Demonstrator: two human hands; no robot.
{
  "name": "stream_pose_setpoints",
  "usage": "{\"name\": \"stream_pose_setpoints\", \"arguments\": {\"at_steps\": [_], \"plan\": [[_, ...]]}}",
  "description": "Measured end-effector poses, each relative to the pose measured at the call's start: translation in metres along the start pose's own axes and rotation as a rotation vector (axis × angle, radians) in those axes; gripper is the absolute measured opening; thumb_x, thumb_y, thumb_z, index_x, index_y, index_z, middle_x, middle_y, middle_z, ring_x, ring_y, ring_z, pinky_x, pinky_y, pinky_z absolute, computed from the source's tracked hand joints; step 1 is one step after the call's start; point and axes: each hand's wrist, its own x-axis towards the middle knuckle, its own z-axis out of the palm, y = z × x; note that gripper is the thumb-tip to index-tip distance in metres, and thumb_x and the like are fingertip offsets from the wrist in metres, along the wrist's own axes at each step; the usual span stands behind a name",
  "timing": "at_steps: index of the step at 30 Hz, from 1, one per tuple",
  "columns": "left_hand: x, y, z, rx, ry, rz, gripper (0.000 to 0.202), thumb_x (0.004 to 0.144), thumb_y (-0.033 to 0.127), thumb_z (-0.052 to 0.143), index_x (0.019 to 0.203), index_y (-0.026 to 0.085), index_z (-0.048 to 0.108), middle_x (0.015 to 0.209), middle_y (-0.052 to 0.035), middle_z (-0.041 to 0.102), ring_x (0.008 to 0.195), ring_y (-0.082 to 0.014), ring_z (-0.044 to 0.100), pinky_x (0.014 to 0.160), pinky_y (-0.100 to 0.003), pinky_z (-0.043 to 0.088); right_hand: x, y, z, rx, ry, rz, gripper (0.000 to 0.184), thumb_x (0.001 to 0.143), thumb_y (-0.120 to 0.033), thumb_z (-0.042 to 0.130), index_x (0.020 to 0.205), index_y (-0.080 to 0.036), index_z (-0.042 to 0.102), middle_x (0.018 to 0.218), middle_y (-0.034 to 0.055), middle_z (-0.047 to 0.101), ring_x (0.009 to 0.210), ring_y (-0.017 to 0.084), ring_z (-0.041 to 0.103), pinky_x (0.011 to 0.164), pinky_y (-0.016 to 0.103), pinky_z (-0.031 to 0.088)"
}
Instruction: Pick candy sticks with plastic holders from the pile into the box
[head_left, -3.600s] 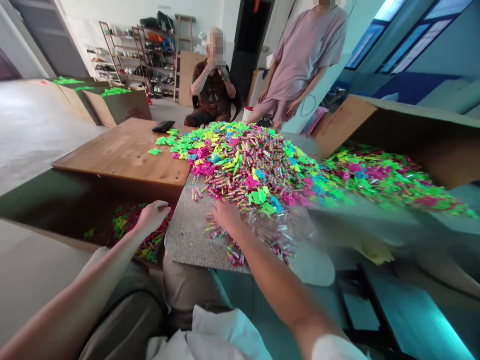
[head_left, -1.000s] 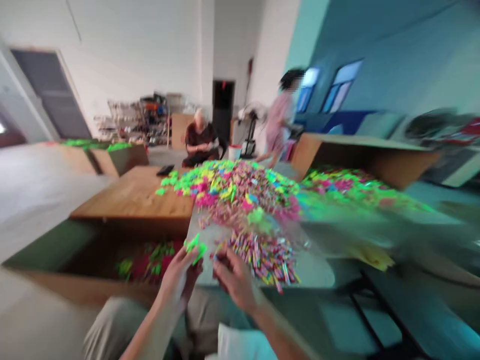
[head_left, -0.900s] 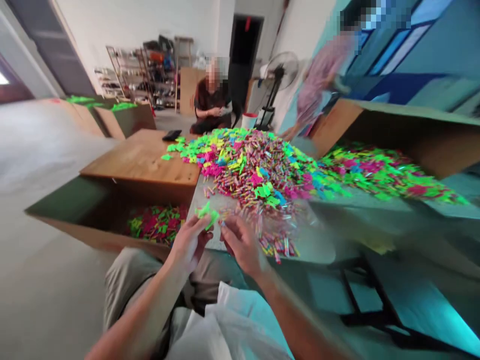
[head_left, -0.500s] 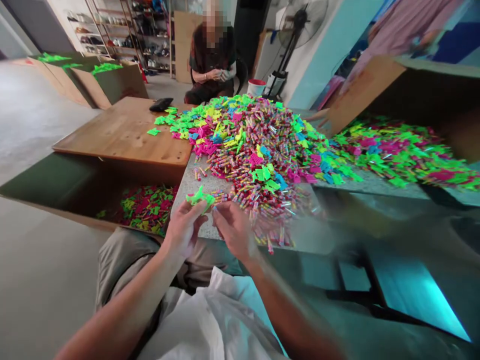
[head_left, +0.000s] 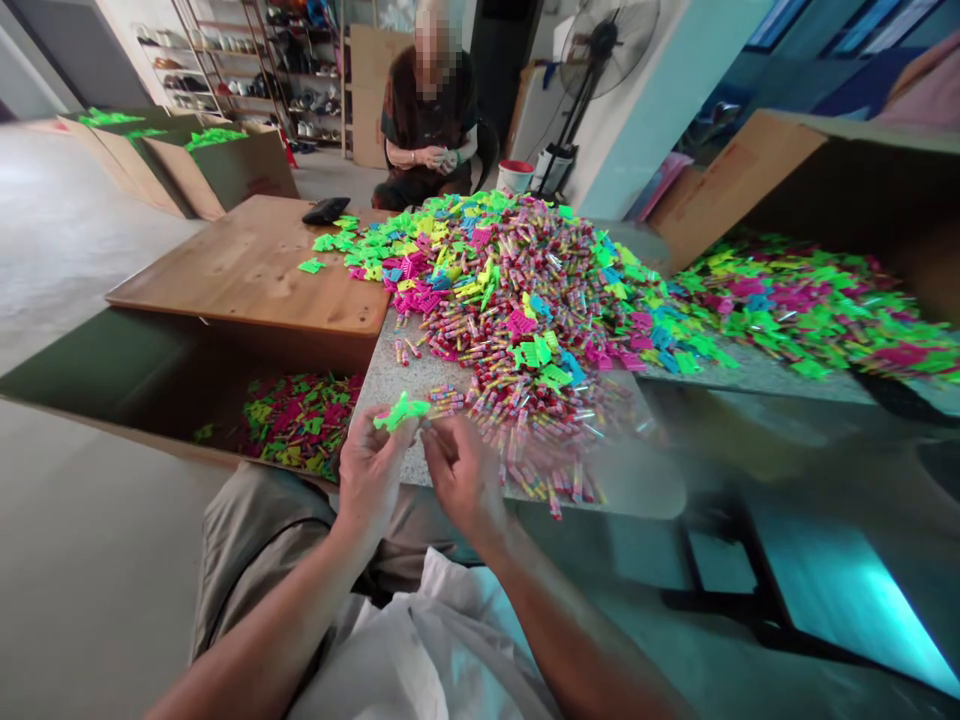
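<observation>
Above the near edge of the speckled table (head_left: 382, 370), my left hand (head_left: 367, 475) pinches a bright green plastic toy piece (head_left: 403, 410) between thumb and fingers. My right hand (head_left: 466, 478) is closed close beside it, its fingertips at the piece's right end; what they grip, if anything, is too small to make out. Just beyond my hands lie small striped tubes with wrapped-candy colours (head_left: 448, 398). They run into a big heap of such tubes (head_left: 517, 260) mixed with green, pink, yellow and blue plastic pieces (head_left: 534, 352).
Left of my knees stands an open box (head_left: 172, 420) partly filled with mixed pieces, under a wooden board (head_left: 255, 260) bearing a black pouch (head_left: 325, 211). A tipped carton (head_left: 742, 180) spills pieces at right. Opposite sits a person (head_left: 427, 120); cartons (head_left: 225, 170) stand behind left.
The green piece has turned flatter in my left hand, and both hands stay close together. At the right, the other person's hand has left the carton. The view has shifted slightly.
</observation>
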Motion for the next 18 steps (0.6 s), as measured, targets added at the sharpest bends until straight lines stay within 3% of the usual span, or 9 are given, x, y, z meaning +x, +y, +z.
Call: {"name": "stream_pose_setpoints", "arguments": {"at_steps": [6,12,15,18], "plan": [[0.001,0.002,-0.004,-0.074,0.013,0.025,0.024,0.074,0.029,0.088,0.093,0.02,0.076,0.089,0.0006,0.077,0.08,-0.0127,0.07,0.077,-0.02,0.055,0.005,0.005,0.007,0.015,-0.015,-0.02,0.024,0.097,-0.044,0.06,0.101,-0.021,0.065,0.094,0.0071,0.07,0.087,0.021,0.065,0.076,0.031,0.051],[0.009,-0.004,-0.015,-0.253,-0.036,-0.16,0.034,0.073,0.03,0.089,0.103,0.02,0.076,0.102,-0.004,0.078,0.087,-0.015,0.073,0.079,-0.024,0.059,0.012,0.012,0.012,0.138,-0.087,0.038,0.027,0.094,-0.045,0.064,0.102,-0.02,0.066,0.088,0.0046,0.069,0.08,0.018,0.063,0.068,0.027,0.049],[0.01,-0.002,-0.021,-0.264,-0.029,-0.183,0.034,0.072,0.028,0.09,0.101,0.019,0.076,0.1,-0.0035,0.078,0.086,-0.0146,0.073,0.077,-0.023,0.059,0.012,0.012,0.014,0.107,-0.094,-0.001,0.025,0.094,-0.043,0.065,0.103,-0.02,0.066,0.094,0.006,0.07,0.087,0.019,0.064,0.074,0.029,0.051],[0.01,0.001,-0.024,-0.308,-0.033,-0.202,0.031,0.074,0.028,0.089,0.101,0.02,0.075,0.1,-0.0027,0.078,0.087,-0.0148,0.074,0.076,-0.022,0.058,0.012,0.012,0.016,0.138,-0.119,0.038,0.027,0.094,-0.046,0.064,0.104,-0.02,0.065,0.091,0.0048,0.069,0.082,0.018,0.063,0.068,0.027,0.05]]}}
